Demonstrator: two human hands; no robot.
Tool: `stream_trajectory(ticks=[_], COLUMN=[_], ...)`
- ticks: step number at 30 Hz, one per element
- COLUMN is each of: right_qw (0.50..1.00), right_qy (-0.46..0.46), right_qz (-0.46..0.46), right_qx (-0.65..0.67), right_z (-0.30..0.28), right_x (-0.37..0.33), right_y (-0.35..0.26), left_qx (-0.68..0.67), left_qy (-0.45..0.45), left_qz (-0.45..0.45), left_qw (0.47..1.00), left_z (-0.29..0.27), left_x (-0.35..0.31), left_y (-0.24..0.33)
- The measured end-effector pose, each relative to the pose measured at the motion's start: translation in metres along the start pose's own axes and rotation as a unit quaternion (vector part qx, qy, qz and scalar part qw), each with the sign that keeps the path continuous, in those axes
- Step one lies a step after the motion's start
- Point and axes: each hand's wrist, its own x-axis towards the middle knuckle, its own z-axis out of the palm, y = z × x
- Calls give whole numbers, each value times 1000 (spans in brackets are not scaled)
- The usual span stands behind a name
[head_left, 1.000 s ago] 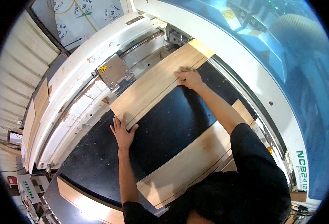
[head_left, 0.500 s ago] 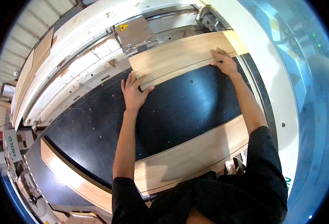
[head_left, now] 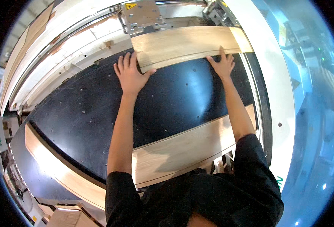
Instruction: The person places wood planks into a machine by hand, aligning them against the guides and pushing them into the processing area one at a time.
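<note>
A pale wooden board (head_left: 182, 43) with a thin groove along its near edge lies at the far side of the black work table (head_left: 167, 98). At the board's near left corner is my left hand (head_left: 130, 73), open with the fingers spread and the thumb by the near edge. Toward the right end, my right hand (head_left: 222, 65) is open too, its fingertips at the board's near edge. A second grooved board (head_left: 174, 151) lies close to my body, under my forearms. Neither hand is wrapped round anything.
A metal plate with a yellow warning triangle (head_left: 144, 17) adjoins the far board's back left edge. Another wooden board (head_left: 61, 166) lies at the left. A white machine frame (head_left: 273, 83) runs down the right, with translucent blue material (head_left: 314, 125) beyond it.
The view has shifted slightly. My right hand has slid left along the board and come off its top toward the near edge. My left hand's fingers have straightened and spread at the corner.
</note>
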Motion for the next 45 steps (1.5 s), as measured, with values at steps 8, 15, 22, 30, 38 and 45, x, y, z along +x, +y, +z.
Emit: stream_trajectory(ticks=[8,15,22,30,38,45], right_qw=[999,1000,1000,1000,999,992], right_qy=[18,13,4,11,15,102], right_qz=[16,9,9,-5,-22,-53], right_qx=[21,6,9,16,30,48], right_z=[-9,-6,-8,-8,-8,-3], right_x=[-7,-3,-4,-2,-6,-15], right_y=[-17,-13,-13,-15,-8,-13], left_qx=[32,57,47,4,32,13], left_qy=[-30,-31,-34,-46,-42,-47], left_qz=[-14,-4,-7,-40,-34,23], left_qw=[999,998,998,998,998,999], left_z=[6,12,8,-6,-10,-4], left_x=[-2,-2,-5,1,-1,5], left_y=[-6,-8,-7,4,14,-1])
